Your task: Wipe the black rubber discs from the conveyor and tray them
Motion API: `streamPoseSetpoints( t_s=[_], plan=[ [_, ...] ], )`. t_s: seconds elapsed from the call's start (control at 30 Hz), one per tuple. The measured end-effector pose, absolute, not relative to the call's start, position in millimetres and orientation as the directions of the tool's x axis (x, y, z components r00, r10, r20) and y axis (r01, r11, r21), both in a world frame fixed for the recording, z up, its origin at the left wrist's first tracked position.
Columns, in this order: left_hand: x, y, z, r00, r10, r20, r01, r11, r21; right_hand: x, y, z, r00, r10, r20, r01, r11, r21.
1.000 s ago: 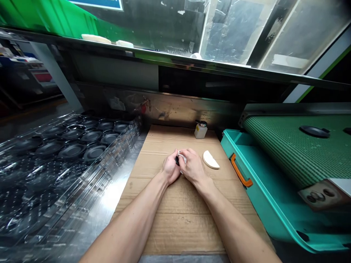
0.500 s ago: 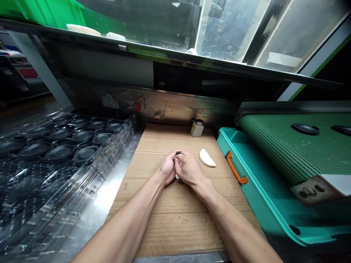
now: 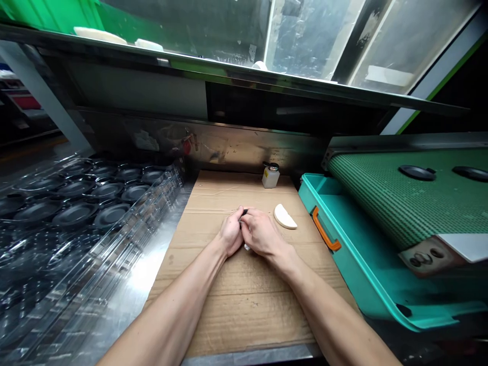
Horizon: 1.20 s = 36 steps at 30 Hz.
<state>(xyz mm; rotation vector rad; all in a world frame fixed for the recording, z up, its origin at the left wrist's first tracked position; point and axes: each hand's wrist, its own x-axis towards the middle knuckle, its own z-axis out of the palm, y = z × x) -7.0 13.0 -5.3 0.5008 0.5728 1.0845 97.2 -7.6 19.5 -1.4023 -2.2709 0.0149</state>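
One dark piece (image 3: 245, 211) held between left hand (image 3: 230, 233) and right hand (image 3: 261, 233), right at the fingertips and mostly hidden by them. Left hand curled nearly closed around it, thumb near the top; right hand folded over from the other side, fingers drawn in and gripping too. White scrap (image 3: 247, 247) poking out just below the right hand; hard to tell which hand has hold of it. Cardboard (image 3: 244, 300) under both hands, on a metal table (image 3: 145, 269). Just right of the right hand, flat on the cardboard, a white pad (image 3: 284, 217). Beyond the hands and slightly right, an upright bottle (image 3: 270, 178). Farther right, a teal bin (image 3: 348, 269), then a green belt (image 3: 385, 203) with two dark discs (image 3: 417, 173). Well left of the hands, black plates (image 3: 112, 216) in clear trays (image 3: 91, 269).
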Motion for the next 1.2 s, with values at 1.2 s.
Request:
streamPoseSetpoints(
  t_s=[1.2],
  plan=[
    [-19, 33, -9, 0.490, 0.829, -0.270, -0.690, 0.558, 0.462, 139, -18, 56, -0.257, 0.912, 0.319, 0.747, 0.397, -0.533]
  ],
)
